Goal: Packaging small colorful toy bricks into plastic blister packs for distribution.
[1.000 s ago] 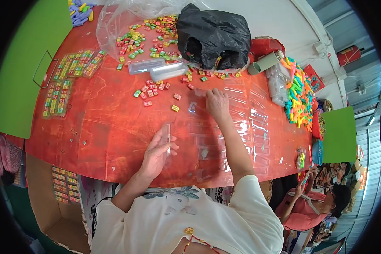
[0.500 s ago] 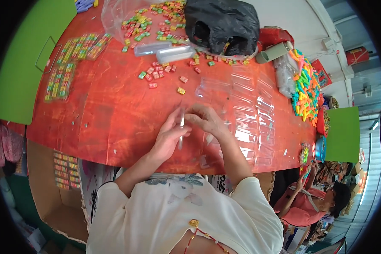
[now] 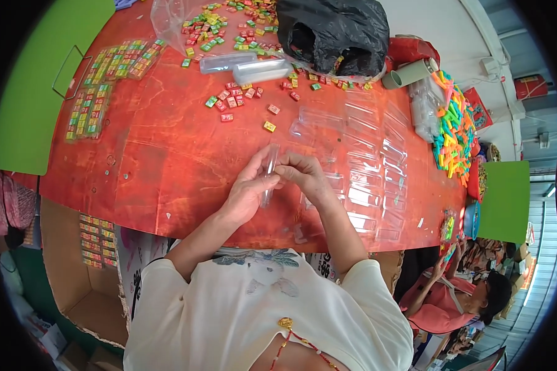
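Observation:
Upright between my hands is a narrow clear plastic case (image 3: pixel 267 198), long and see-through. My left hand (image 3: pixel 243 196) is closed around its left side, with the thumb across it. From the other side, my right hand (image 3: pixel 307 177) pinches the case near its middle with thumb and fingertips. Just beyond my hands lie a yellow small block (image 3: pixel 269 127) and a pinkish-red small block (image 3: pixel 273 109). Farther up is a loose cluster of red and green blocks (image 3: pixel 232 99). To the right of my right hand, rows of empty clear cases (image 3: pixel 361 173) cover the red table (image 3: pixel 167 154).
Filled cases (image 3: pixel 88 114) lie at the left. At the back are a black plastic bag (image 3: pixel 331 31), stacked clear trays (image 3: pixel 261 71) and scattered blocks. A green cup (image 3: pixel 408 73) and a colourful pile (image 3: pixel 455 133) stand right. An open carton (image 3: pixel 74 278) sits below; a co-worker (image 3: pixel 445 294) sits right.
The case has turned from nearly edge-on to showing more of its face. My right fingers have closed in on it. The whole view has shifted slightly.

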A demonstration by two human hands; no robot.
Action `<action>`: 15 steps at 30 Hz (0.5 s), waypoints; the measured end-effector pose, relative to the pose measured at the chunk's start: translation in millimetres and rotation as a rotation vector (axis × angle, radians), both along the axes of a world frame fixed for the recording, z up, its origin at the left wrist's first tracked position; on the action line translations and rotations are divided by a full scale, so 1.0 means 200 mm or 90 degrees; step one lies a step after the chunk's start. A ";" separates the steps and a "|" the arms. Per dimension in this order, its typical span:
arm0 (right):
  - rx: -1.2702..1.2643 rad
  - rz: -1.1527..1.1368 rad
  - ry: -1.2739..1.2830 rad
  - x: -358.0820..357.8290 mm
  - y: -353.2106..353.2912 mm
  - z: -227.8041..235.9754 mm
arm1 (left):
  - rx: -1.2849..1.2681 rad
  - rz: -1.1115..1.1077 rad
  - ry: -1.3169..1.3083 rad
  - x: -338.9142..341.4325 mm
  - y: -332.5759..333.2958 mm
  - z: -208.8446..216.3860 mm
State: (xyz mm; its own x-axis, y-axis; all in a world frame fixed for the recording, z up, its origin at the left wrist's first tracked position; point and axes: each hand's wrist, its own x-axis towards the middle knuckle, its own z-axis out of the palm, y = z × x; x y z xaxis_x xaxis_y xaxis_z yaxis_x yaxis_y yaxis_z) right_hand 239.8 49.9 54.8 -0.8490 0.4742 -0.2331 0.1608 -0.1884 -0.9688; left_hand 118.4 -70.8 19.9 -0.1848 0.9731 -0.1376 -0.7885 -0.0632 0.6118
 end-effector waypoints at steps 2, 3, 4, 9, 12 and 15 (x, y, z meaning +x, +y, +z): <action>-0.042 -0.011 -0.004 0.01 0.01 0.01 | 0.006 -0.021 -0.010 0.00 0.01 -0.01; -0.039 -0.013 -0.003 0.01 0.01 0.01 | 0.001 -0.021 -0.024 0.00 0.02 -0.02; -0.054 -0.018 0.000 0.01 0.02 0.02 | -0.003 -0.021 -0.037 0.00 0.02 -0.03; 0.034 -0.182 0.049 0.05 0.19 0.05 | -0.003 -0.020 -0.141 -0.05 0.01 -0.08; 0.212 -0.298 0.036 0.03 0.33 0.16 | -0.041 0.014 -0.113 -0.04 0.02 -0.08; 0.276 -0.120 -0.066 -0.02 0.30 0.26 | -0.046 0.017 -0.061 -0.02 0.05 -0.05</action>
